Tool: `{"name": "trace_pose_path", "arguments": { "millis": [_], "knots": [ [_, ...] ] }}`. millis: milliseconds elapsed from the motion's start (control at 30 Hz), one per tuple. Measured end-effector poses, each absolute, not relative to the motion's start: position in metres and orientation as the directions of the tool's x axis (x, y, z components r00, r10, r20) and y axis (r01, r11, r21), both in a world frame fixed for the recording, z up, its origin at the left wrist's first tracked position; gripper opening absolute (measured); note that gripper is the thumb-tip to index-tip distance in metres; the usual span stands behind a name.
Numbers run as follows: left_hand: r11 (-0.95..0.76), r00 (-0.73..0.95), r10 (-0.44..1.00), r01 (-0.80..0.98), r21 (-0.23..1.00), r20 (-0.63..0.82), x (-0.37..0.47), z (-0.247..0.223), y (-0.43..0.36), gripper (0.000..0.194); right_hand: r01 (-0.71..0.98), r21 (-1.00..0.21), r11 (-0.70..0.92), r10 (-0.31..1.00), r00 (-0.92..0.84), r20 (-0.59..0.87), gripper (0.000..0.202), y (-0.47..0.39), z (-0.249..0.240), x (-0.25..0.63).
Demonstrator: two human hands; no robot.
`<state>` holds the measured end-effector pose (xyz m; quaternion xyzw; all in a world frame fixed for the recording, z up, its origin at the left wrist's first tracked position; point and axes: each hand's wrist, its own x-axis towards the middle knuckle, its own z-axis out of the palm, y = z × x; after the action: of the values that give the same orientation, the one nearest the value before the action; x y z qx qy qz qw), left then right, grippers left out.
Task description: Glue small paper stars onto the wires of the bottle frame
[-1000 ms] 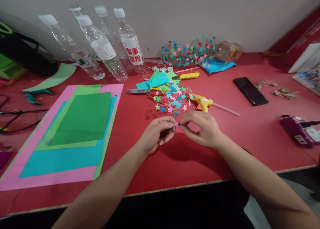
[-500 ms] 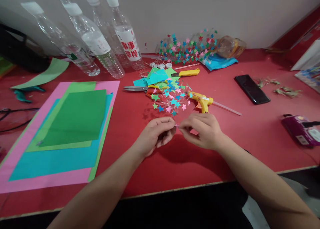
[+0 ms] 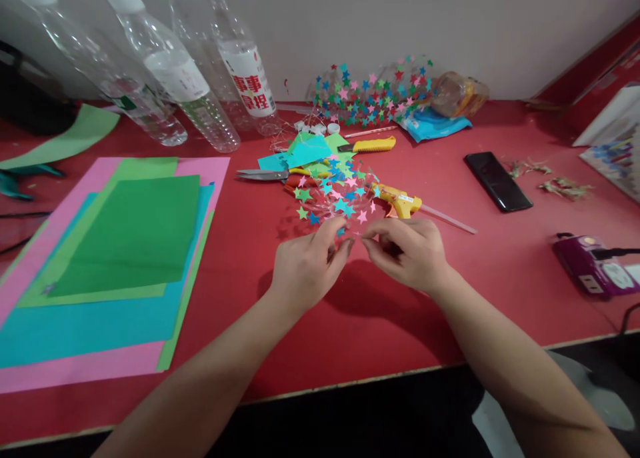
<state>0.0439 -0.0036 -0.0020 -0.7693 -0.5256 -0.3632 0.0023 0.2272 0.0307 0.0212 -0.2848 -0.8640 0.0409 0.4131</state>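
My right hand (image 3: pixel 407 253) is closed in a pinch, with a small pink paper piece (image 3: pixel 356 235) at its fingertips. The piece is too small for me to tell its exact shape. Close on its left, my left hand (image 3: pixel 310 261) has thumb and index finger slightly apart, with nothing visible between them. Just beyond the hands stands a spray of colored paper stars (image 3: pixel 340 190) on clear, thin stems. A yellow glue gun (image 3: pixel 403 203) with a clear glue stick lies behind my right hand.
Scissors (image 3: pixel 263 175), a yellow utility knife (image 3: pixel 373 145) and paper scraps (image 3: pixel 310 151) lie farther back. Colored sheets (image 3: pixel 130 235) are stacked at left, below several plastic bottles (image 3: pixel 245 71). More stars (image 3: pixel 373 95) stand by the wall. A phone (image 3: pixel 499 181) and purple power socket (image 3: pixel 597 265) are at right.
My left hand has turned, and its thumb and index finger have come apart from the pink piece. My right hand still pinches it. The view has shifted slightly.
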Motion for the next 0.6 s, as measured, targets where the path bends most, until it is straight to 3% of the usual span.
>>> {"name": "trace_pose_path", "arguments": {
  "millis": [100, 233, 600],
  "knots": [
    [-0.425, 0.166, 0.78, 0.848, 0.316, 0.604, 0.0451, -0.0041, -0.0012, 0.024, 0.461, -0.288, 0.839, 0.517, -0.514, 0.685, 0.007, 0.0318, 0.0197, 0.227],
    [-0.422, 0.163, 0.784, 0.847, 0.322, 0.599, 0.0456, -0.0058, 0.001, 0.023, 0.476, -0.28, 0.834, 0.525, -0.526, 0.669, 0.008, 0.0334, 0.0181, 0.2275],
    [-0.421, 0.098, 0.855, 0.706, 0.57, 0.509, 0.0493, -0.002, -0.0026, 0.016, 0.465, -0.288, 0.837, 0.532, -0.573, 0.623, 0.01, 0.0368, 0.0133, 0.2292]
  ]
}}
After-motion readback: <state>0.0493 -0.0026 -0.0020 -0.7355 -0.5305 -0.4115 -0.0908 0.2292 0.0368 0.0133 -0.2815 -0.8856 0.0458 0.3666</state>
